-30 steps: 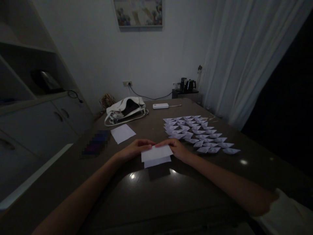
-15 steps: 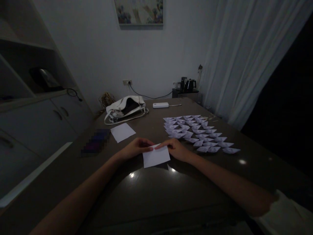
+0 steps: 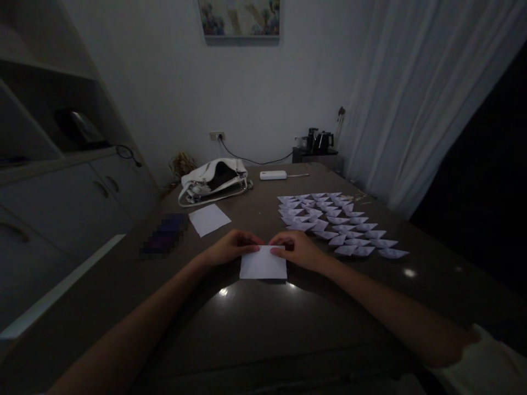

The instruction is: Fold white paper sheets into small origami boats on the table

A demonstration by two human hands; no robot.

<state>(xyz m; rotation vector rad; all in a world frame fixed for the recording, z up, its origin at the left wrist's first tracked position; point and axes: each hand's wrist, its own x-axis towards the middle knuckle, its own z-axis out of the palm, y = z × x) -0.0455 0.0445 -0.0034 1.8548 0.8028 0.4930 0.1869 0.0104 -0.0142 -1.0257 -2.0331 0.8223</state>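
Observation:
A white sheet of paper (image 3: pixel 263 264), seemingly folded, is held just above or on the dark table in front of me. My left hand (image 3: pixel 234 247) pinches its far edge left of the middle, thumb on top and fingers behind. On the other side, my right hand (image 3: pixel 298 249) grips the same far edge with its thumb on top. Both sets of fingertips are close together, and the fingers behind the sheet are partly hidden. To the right of my right hand, several folded paper boats (image 3: pixel 321 216) stand in rows. A stack of white paper (image 3: pixel 209 219) lies beyond my left hand.
At the back of the table (image 3: pixel 263 323) lie a white handbag (image 3: pixel 216 178) and a white power bank (image 3: pixel 273 175) with a short cable. A blurred dark purple item (image 3: pixel 163 235) lies on the left. Black kettles (image 3: pixel 323 142) stand on a small cabinet beyond.
The paper has turned from a slant to nearly square to me. My right fingers have shifted from lying across its top to pinching the far edge. The view moved slightly.

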